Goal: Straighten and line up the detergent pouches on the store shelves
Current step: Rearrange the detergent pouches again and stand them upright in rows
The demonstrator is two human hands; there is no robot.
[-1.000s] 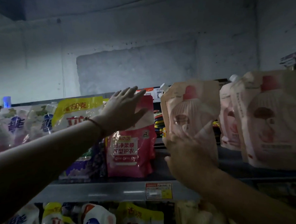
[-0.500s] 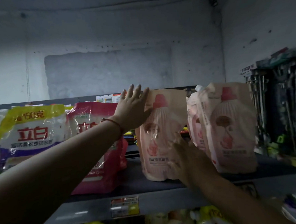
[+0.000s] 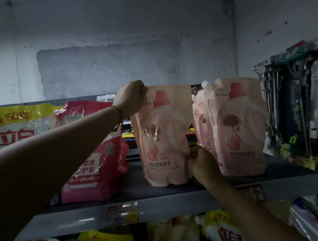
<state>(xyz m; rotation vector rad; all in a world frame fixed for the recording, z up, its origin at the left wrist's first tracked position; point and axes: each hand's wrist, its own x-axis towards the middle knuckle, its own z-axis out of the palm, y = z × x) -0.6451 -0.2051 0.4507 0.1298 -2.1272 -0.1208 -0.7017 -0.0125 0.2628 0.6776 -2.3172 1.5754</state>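
A pale pink detergent pouch (image 3: 164,138) with a red-capped bottle printed on it stands upright on the grey top shelf (image 3: 158,192). My left hand (image 3: 130,98) grips its upper left corner. My right hand (image 3: 202,162) holds its lower right edge, fingers curled at the side. Two more pale pink pouches (image 3: 239,127) stand to its right, one behind the other. A magenta pouch (image 3: 93,153) leans to its left, partly hidden by my left forearm. A yellow and white pouch (image 3: 16,126) stands at the far left.
A price tag (image 3: 122,214) is stuck on the shelf's front edge. Yellow and white pouches (image 3: 221,231) fill the shelf below. Hanging goods on a rack (image 3: 301,103) crowd the right side. A grey wall rises behind the shelf.
My left hand went from lying flat on the pouch's top left to gripping that corner. My right hand slid from the pouch's front to its lower right edge. The view moved closer.
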